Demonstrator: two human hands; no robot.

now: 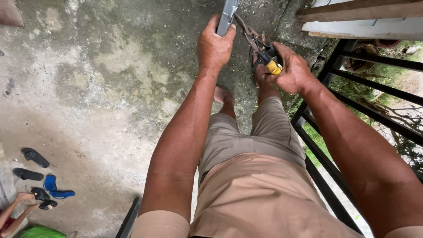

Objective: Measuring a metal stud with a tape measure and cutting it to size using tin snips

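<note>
My left hand (215, 44) grips a grey metal strip (228, 15) that runs up out of the top of the view. My right hand (288, 68) is closed around the yellow-and-black handles of metal snips (260, 46), whose rusty jaws reach up to the strip's right edge. I stand in beige shorts on a stained concrete floor (97, 79), with my bare foot (224, 98) visible below the hands.
A black metal railing (352, 77) runs along my right side, with grass beyond it. A white board with a wooden plank (357, 17) lies at the top right. Several dark and blue sandals (44, 176) lie at the lower left, beside another person's feet (24, 202).
</note>
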